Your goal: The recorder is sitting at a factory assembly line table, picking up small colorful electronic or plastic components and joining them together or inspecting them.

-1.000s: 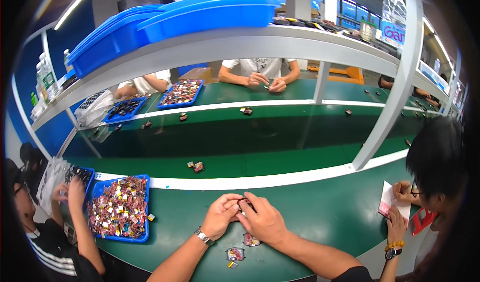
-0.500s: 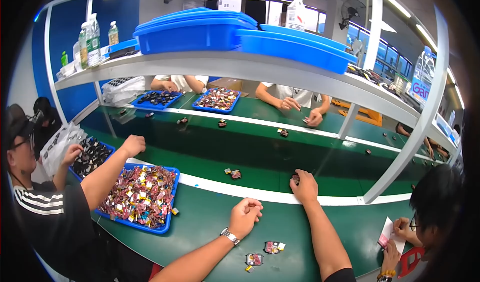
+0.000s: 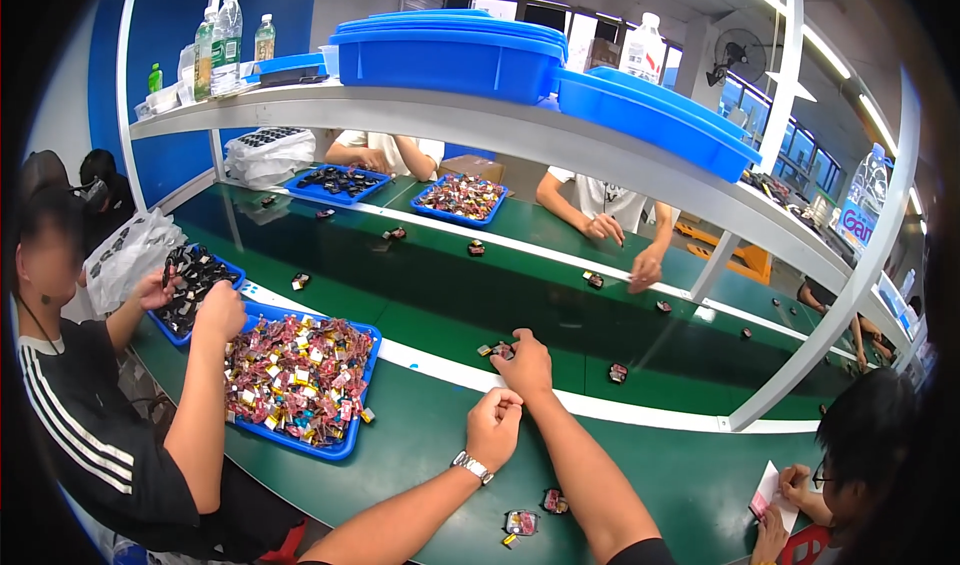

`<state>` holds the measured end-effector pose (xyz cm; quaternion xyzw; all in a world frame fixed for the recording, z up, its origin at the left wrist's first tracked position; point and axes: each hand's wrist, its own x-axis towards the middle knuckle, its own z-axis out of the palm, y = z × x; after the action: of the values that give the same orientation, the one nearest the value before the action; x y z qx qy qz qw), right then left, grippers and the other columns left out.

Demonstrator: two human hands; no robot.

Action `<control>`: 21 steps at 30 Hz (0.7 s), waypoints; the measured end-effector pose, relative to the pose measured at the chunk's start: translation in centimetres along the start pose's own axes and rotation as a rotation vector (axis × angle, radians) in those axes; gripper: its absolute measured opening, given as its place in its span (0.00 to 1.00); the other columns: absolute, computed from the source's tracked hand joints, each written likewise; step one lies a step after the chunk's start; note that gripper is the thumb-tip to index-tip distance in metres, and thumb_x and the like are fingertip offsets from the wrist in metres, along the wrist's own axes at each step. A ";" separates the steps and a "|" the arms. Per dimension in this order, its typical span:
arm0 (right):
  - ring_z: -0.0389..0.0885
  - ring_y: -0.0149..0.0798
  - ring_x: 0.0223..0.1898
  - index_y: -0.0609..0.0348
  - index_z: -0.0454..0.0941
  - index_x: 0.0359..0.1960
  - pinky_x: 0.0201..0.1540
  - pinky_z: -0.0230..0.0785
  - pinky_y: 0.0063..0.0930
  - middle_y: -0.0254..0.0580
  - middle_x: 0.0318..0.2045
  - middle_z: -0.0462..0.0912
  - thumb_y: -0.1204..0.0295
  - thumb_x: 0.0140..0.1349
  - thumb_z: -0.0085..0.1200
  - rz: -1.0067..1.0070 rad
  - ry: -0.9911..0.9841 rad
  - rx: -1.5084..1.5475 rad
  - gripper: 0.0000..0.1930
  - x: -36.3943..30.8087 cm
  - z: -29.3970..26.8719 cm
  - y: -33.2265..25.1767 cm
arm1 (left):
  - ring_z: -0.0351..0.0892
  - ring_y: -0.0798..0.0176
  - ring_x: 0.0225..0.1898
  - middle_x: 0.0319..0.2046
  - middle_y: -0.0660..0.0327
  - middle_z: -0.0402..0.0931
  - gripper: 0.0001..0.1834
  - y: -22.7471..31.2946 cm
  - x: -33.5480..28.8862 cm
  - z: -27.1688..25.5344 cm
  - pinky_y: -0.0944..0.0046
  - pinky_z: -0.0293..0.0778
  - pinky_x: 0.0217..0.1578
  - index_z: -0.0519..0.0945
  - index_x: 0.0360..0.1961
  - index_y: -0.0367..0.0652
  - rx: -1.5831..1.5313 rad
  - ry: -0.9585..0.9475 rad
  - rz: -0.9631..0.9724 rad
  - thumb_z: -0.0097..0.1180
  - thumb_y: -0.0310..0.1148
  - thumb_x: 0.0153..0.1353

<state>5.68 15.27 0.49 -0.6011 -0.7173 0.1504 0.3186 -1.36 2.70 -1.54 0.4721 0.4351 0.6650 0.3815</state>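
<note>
Reaching across the green tabletop (image 3: 440, 445), the right hand (image 3: 524, 365) closes on a small dark part (image 3: 497, 350); left hand (image 3: 493, 427) curled shut nearby. Colourful packets fill a blue tray (image 3: 345, 443) to the left.

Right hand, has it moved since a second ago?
Yes. The right hand has left the left hand and reached forward past the white line onto the belt.

Heap of small red, pink and yellow packets (image 3: 298, 373) filled blue tray (image 3: 345, 443) at left; similar packets (image 3: 462, 195) lay in far blue tray; 2 small packets (image 3: 535, 513) lay on green table near person's forearms; white plastic bags (image 3: 270, 153) sat under shelf; blue-and-white sign (image 3: 862, 227) hung at right.
</note>
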 end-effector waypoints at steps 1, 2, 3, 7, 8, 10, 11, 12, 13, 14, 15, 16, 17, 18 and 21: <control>0.83 0.50 0.44 0.65 0.72 0.55 0.50 0.76 0.41 0.53 0.42 0.84 0.64 0.47 0.72 0.001 -0.003 0.000 0.34 -0.4 -0.4 0.4 | 0.71 0.77 0.23 0.25 0.67 0.75 0.03 -0.3 0.0 -0.2 0.73 0.67 0.23 0.77 0.35 0.36 -0.012 0.003 -0.035 0.52 0.22 0.62; 0.84 0.49 0.43 0.64 0.73 0.54 0.49 0.76 0.40 0.51 0.41 0.84 0.65 0.47 0.72 -0.034 -0.019 0.157 0.33 -1.0 -1.4 0.7 | 0.71 0.75 0.22 0.25 0.66 0.74 0.02 -0.5 0.1 -0.5 0.73 0.67 0.22 0.76 0.35 0.37 -0.012 0.022 -0.051 0.52 0.22 0.62; 0.84 0.47 0.41 0.62 0.73 0.54 0.48 0.77 0.38 0.49 0.41 0.85 0.66 0.47 0.72 -0.066 -0.034 0.313 0.32 -1.8 -2.7 1.1 | 0.71 0.75 0.22 0.25 0.66 0.74 0.02 -0.8 0.3 -0.9 0.73 0.67 0.22 0.76 0.35 0.37 -0.013 0.023 -0.052 0.52 0.22 0.62; 0.81 0.41 0.50 0.58 0.70 0.59 0.53 0.74 0.36 0.40 0.46 0.85 0.69 0.51 0.69 -0.282 -0.135 0.262 0.32 -7.1 -9.3 3.1 | 0.70 0.74 0.20 0.27 0.62 0.75 0.03 0.1 1.0 -1.7 0.73 0.66 0.20 0.75 0.37 0.38 -0.154 0.100 -0.136 0.49 0.24 0.63; 0.80 0.41 0.52 0.57 0.68 0.60 0.55 0.73 0.36 0.39 0.48 0.85 0.70 0.52 0.68 -0.282 -0.195 0.281 0.33 -8.9 -10.9 3.0 | 0.71 0.73 0.21 0.28 0.61 0.76 0.07 0.7 1.2 -2.1 0.72 0.67 0.21 0.75 0.39 0.37 -0.143 -0.032 -0.259 0.48 0.28 0.66; 0.79 0.43 0.55 0.56 0.65 0.63 0.60 0.68 0.36 0.39 0.52 0.83 0.73 0.52 0.68 -0.300 -0.284 0.331 0.35 -11.6 -12.9 3.5 | 0.75 0.71 0.23 0.31 0.59 0.78 0.15 1.4 1.5 -2.1 0.72 0.71 0.22 0.76 0.45 0.35 -0.145 -0.354 -0.445 0.45 0.37 0.72; 0.76 0.45 0.58 0.57 0.63 0.65 0.63 0.65 0.38 0.40 0.54 0.82 0.74 0.53 0.68 -0.314 -0.334 0.317 0.37 -12.6 -13.8 3.4 | 0.77 0.70 0.25 0.32 0.58 0.78 0.20 1.5 1.5 -2.0 0.71 0.74 0.24 0.76 0.47 0.34 -0.153 -0.533 -0.513 0.43 0.42 0.74; 0.74 0.46 0.60 0.57 0.62 0.66 0.64 0.64 0.38 0.40 0.54 0.82 0.73 0.53 0.68 -0.344 -0.345 0.305 0.38 -13.4 -14.1 3.5 | 0.79 0.68 0.28 0.34 0.57 0.79 0.25 1.8 1.0 -1.8 0.70 0.77 0.27 0.77 0.49 0.33 -0.131 -0.669 -0.590 0.41 0.47 0.75; 0.72 0.47 0.61 0.57 0.61 0.67 0.65 0.63 0.39 0.40 0.54 0.81 0.73 0.54 0.68 -0.380 -0.351 0.291 0.39 -13.9 -14.5 3.4 | 0.80 0.68 0.29 0.37 0.56 0.80 0.25 1.5 0.7 -1.6 0.70 0.78 0.30 0.77 0.49 0.33 -0.184 -0.786 -0.680 0.43 0.48 0.75; 0.70 0.49 0.63 0.57 0.59 0.69 0.64 0.64 0.41 0.41 0.56 0.80 0.73 0.54 0.67 -0.364 -0.368 0.263 0.40 -14.4 -14.8 3.3 | 0.80 0.68 0.31 0.38 0.56 0.80 0.24 1.3 0.9 -1.6 0.70 0.78 0.31 0.76 0.53 0.33 -0.139 -0.861 -0.638 0.44 0.45 0.75; 0.70 0.49 0.63 0.57 0.59 0.69 0.64 0.64 0.41 0.41 0.56 0.80 0.73 0.54 0.67 -0.358 -0.361 0.273 0.40 -14.7 -15.0 3.4 | 0.81 0.69 0.33 0.40 0.56 0.80 0.23 1.2 1.1 -1.6 0.70 0.78 0.33 0.74 0.56 0.33 -0.092 -0.934 -0.595 0.45 0.43 0.75; 0.71 0.50 0.62 0.56 0.59 0.69 0.64 0.65 0.41 0.41 0.57 0.79 0.73 0.55 0.67 -0.394 -0.339 0.239 0.40 -15.0 -15.0 3.3 | 0.81 0.69 0.33 0.40 0.56 0.80 0.23 1.2 1.1 -1.7 0.70 0.78 0.33 0.74 0.56 0.33 -0.081 -0.943 -0.605 0.45 0.43 0.75; 0.71 0.50 0.61 0.55 0.58 0.70 0.64 0.65 0.41 0.42 0.58 0.78 0.73 0.55 0.66 -0.431 -0.317 0.206 0.40 -15.2 -15.0 3.4 | 0.81 0.69 0.35 0.41 0.57 0.80 0.22 1.3 1.2 -1.8 0.70 0.78 0.34 0.72 0.59 0.33 -0.089 -0.942 -0.571 0.46 0.40 0.74; 0.72 0.50 0.60 0.55 0.64 0.67 0.62 0.67 0.41 0.44 0.57 0.77 0.74 0.55 0.65 -0.421 -0.276 0.271 0.37 -15.2 -14.8 3.5 | 0.81 0.69 0.37 0.41 0.57 0.80 0.23 1.3 1.2 -1.9 0.69 0.79 0.36 0.70 0.63 0.34 -0.098 -0.940 -0.536 0.48 0.37 0.74; 0.73 0.50 0.59 0.56 0.71 0.62 0.60 0.69 0.40 0.44 0.57 0.76 0.73 0.55 0.65 -0.580 -0.156 0.205 0.31 -14.7 -14.5 4.5 | 0.81 0.70 0.38 0.44 0.57 0.80 0.21 2.6 0.5 -1.3 0.72 0.78 0.37 0.71 0.62 0.34 -0.258 -0.790 -0.623 0.48 0.33 0.73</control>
<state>19.49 -0.24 4.62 -0.3228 -0.8621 0.1705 0.3514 -2.97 2.06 0.87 0.4844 0.2924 0.3393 0.7515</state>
